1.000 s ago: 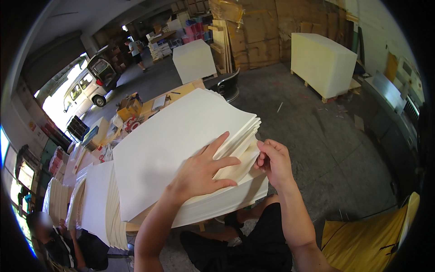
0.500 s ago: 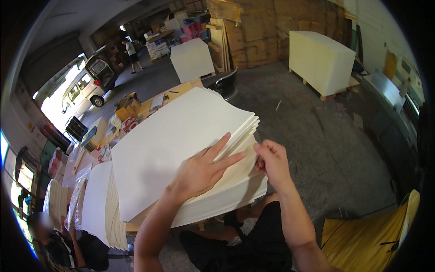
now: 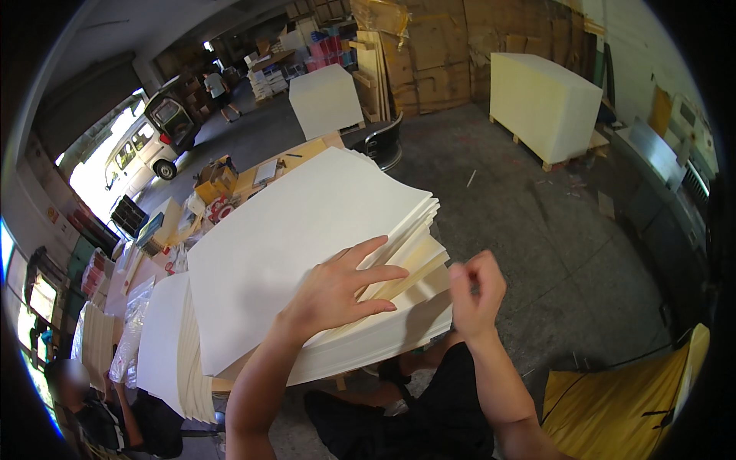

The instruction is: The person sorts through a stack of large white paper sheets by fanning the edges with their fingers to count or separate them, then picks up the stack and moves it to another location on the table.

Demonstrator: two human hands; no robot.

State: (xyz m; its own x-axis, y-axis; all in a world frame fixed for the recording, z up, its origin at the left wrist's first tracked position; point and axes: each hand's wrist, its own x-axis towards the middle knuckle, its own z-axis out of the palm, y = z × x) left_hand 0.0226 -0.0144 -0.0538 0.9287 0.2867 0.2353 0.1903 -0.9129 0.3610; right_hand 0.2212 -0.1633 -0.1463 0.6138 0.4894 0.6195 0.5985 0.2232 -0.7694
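A large stack of white paper sheets (image 3: 284,222) lies in front of me, its right-hand corners lifted and fanned into several separate layers. My left hand (image 3: 341,291) rests on these sheets with fingers spread, the fingertips over the fanned edges. Beneath the lifted corners, cream-coloured sheet edges (image 3: 418,261) show above a thick lower pile (image 3: 383,346). Just off the right edge of the pile is my right hand (image 3: 477,295), fingers curled in and slightly blurred, with no sheet visible in it.
Left of the stack lies another fanned pile of sheets (image 3: 165,337); a co-worker (image 3: 100,406) sits beyond it. A cluttered table (image 3: 253,180) extends behind. Pale block-shaped loads (image 3: 537,103) stand on pallets. Yellow fabric (image 3: 621,391) is at lower right. A van (image 3: 146,149) is far left.
My right hand has come away from the sheet corners, moving right and down. My left fingers have spread wider over the edges. The distant person has turned and shifted slightly.
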